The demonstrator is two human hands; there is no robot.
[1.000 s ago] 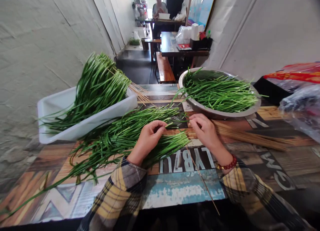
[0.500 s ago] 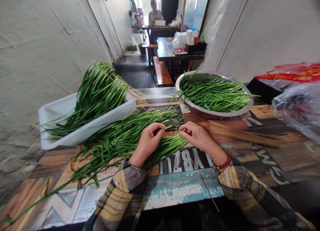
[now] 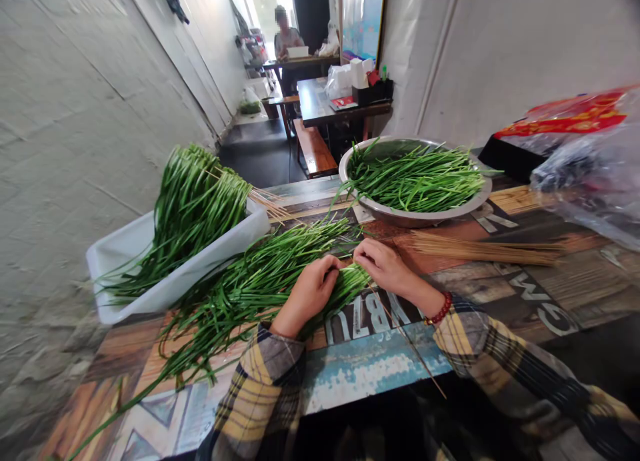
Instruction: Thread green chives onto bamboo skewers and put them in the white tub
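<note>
A loose pile of garlic chives [image 3: 260,274] lies across the table, its pale stem ends toward the right. My left hand [image 3: 316,289] is closed in a pinch at the stem ends; the fingertips partly hide what they hold. Close beside it, my right hand [image 3: 383,264] curls its fingers over the pale ends of the chives. One bamboo skewer [image 3: 413,344] slants from under the stems to the table's near edge. At the left, a white plastic tray [image 3: 165,300] holds chives threaded on several skewers.
A metal basin [image 3: 420,216] of more chives stands at the back right. Before it lies a bundle of bamboo skewers [image 3: 490,249]. Clear plastic bags [image 3: 590,181] rest at the far right. Beyond are a bench [image 3: 315,148], another table [image 3: 313,101] and a seated person [image 3: 287,38].
My left fingertips have come closer to my right hand and down onto the stem ends. The stalk that showed at my left fingertips is no longer distinct. The whole view has shifted slightly.
</note>
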